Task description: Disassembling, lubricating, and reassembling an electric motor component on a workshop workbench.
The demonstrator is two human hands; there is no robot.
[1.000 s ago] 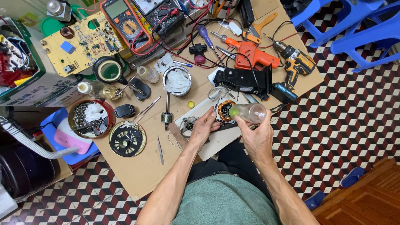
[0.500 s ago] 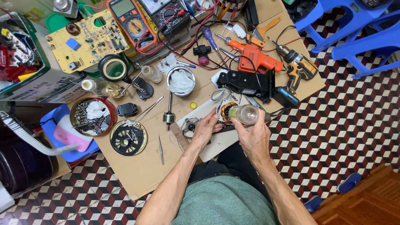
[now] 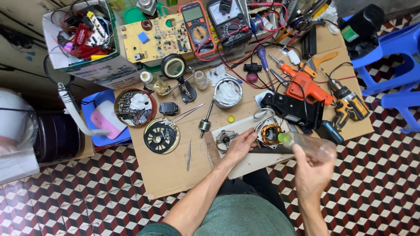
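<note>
Cluttered cardboard-topped table [image 3: 175,175] is where I've got my left hand [image 3: 239,146] resting open, holding nothing, just beside the copper-wound motor stator [image 3: 271,133], my right hand [image 3: 313,168] closed around a clear bottle [image 3: 306,144] tipped toward that stator, motor apparently dismantled, nothing reassembled yet.

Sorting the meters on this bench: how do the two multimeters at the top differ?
The orange multimeter has a bright orange casing, while the dark multimeter is black-bodied. The orange one lies left, beside the circuit board; the dark one lies right of it, with something dark resting on its top. Both lie face up, side by side, with round dials and red leads around them.
</note>
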